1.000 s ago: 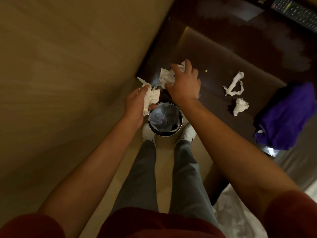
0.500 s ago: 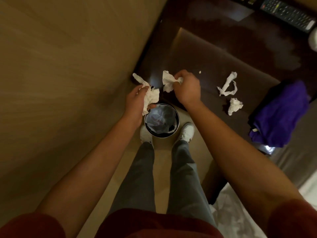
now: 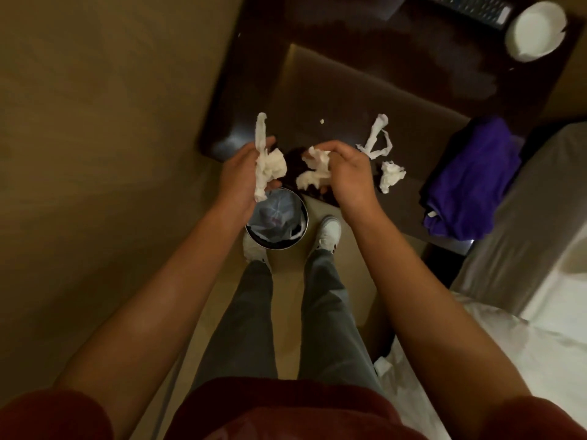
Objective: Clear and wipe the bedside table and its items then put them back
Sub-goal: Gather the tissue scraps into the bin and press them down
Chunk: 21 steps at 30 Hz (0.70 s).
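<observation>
The dark wooden bedside table (image 3: 365,100) fills the upper middle of the view. My left hand (image 3: 241,176) grips a crumpled white tissue (image 3: 266,163) at the table's near left corner. My right hand (image 3: 346,176) is closed on another crumpled tissue (image 3: 314,169) just over the table's front edge. Both hands hover above a round metal bin (image 3: 279,223) lined with a plastic bag, standing on the floor between my shoes. A twisted tissue strip (image 3: 374,138) and a tissue ball (image 3: 390,176) lie on the table right of my right hand.
A folded purple cloth (image 3: 470,179) rests on the table's right front corner. At the back lie a remote control (image 3: 470,7) and a white bowl (image 3: 536,30). A beige wall is to the left, and a bed with white sheets (image 3: 524,344) to the right.
My right hand picked a tissue up off the table and drew it back toward the bin. The left hand kept its tissue and stayed beside the bin.
</observation>
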Each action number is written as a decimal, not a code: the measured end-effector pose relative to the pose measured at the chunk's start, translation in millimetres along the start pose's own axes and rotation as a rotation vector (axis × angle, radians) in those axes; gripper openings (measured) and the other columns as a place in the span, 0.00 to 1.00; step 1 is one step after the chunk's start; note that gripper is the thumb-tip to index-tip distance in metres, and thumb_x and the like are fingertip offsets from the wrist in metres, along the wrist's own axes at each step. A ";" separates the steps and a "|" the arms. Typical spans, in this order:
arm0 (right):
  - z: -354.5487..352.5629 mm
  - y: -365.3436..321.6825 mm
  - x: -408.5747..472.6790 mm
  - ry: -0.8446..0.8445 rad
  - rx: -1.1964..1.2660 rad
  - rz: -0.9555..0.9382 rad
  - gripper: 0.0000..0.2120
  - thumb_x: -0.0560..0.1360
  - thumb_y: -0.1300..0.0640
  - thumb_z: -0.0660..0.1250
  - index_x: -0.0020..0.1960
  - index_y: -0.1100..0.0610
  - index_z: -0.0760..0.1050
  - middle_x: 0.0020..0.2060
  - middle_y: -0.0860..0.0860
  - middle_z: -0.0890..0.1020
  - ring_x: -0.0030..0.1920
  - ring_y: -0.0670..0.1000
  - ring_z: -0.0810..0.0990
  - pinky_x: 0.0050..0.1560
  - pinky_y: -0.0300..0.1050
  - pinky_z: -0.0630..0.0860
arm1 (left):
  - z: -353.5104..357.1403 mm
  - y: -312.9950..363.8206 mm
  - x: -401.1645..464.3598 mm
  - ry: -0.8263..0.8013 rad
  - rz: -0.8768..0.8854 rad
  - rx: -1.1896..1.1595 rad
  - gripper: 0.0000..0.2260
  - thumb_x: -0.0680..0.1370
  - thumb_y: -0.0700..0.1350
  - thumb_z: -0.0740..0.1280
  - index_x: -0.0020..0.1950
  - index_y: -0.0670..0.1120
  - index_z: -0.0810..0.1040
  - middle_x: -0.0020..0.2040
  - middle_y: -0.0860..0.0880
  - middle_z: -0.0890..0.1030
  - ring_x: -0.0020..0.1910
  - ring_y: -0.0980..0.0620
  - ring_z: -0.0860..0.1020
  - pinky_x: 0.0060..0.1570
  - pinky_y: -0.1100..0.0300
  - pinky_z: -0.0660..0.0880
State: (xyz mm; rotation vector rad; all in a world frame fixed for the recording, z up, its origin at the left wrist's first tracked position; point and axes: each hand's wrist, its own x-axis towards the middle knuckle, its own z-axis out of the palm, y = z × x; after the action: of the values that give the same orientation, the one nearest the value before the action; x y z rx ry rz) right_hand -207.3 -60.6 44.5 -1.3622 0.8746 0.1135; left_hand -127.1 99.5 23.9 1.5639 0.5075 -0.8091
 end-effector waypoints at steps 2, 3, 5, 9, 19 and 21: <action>-24.8 5.4 -0.5 0.076 0.029 0.055 0.18 0.80 0.60 0.58 0.38 0.48 0.82 0.31 0.51 0.84 0.26 0.48 0.73 0.25 0.36 0.67 | 13.6 0.5 -1.0 -0.013 0.018 0.031 0.13 0.83 0.43 0.57 0.53 0.54 0.81 0.46 0.53 0.83 0.46 0.51 0.81 0.48 0.52 0.80; -37.4 9.1 0.2 0.117 0.061 0.079 0.17 0.79 0.58 0.59 0.36 0.49 0.81 0.29 0.48 0.83 0.25 0.46 0.73 0.25 0.36 0.67 | 22.7 1.8 -1.9 -0.028 0.016 0.040 0.13 0.82 0.43 0.57 0.51 0.54 0.81 0.43 0.52 0.82 0.43 0.51 0.80 0.45 0.53 0.80; -62.4 16.2 3.0 0.212 0.075 0.093 0.14 0.77 0.52 0.61 0.34 0.49 0.78 0.28 0.46 0.80 0.28 0.47 0.74 0.30 0.41 0.69 | 44.2 4.4 -3.4 -0.050 -0.033 0.035 0.10 0.80 0.44 0.60 0.46 0.53 0.81 0.38 0.45 0.81 0.40 0.45 0.79 0.43 0.54 0.77; -102.3 30.7 4.0 0.357 -0.258 -0.009 0.14 0.76 0.41 0.68 0.39 0.50 0.77 0.34 0.49 0.82 0.36 0.50 0.81 0.39 0.55 0.79 | 80.2 9.1 2.8 -0.052 -0.047 0.116 0.06 0.72 0.50 0.66 0.39 0.48 0.79 0.36 0.44 0.83 0.33 0.46 0.82 0.33 0.58 0.77; -131.2 60.7 18.3 0.267 -0.725 0.002 0.28 0.76 0.44 0.73 0.71 0.50 0.68 0.56 0.54 0.84 0.52 0.58 0.84 0.46 0.54 0.81 | 151.5 3.4 38.9 -0.200 0.337 0.825 0.13 0.77 0.49 0.73 0.59 0.48 0.77 0.49 0.52 0.80 0.47 0.49 0.81 0.41 0.54 0.78; -129.1 64.8 20.6 0.243 -0.775 0.021 0.31 0.74 0.40 0.73 0.72 0.48 0.67 0.57 0.53 0.84 0.54 0.58 0.84 0.47 0.52 0.80 | 160.7 -0.5 42.5 -0.205 0.404 0.998 0.18 0.76 0.52 0.73 0.63 0.48 0.76 0.53 0.52 0.80 0.51 0.50 0.79 0.48 0.55 0.76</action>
State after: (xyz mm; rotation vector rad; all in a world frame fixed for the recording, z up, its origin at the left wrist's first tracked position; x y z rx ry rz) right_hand -290.0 -165.9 -13.5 -2.1200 1.1041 0.3332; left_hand -132.7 -63.1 -10.1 2.3369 -0.4487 -0.9406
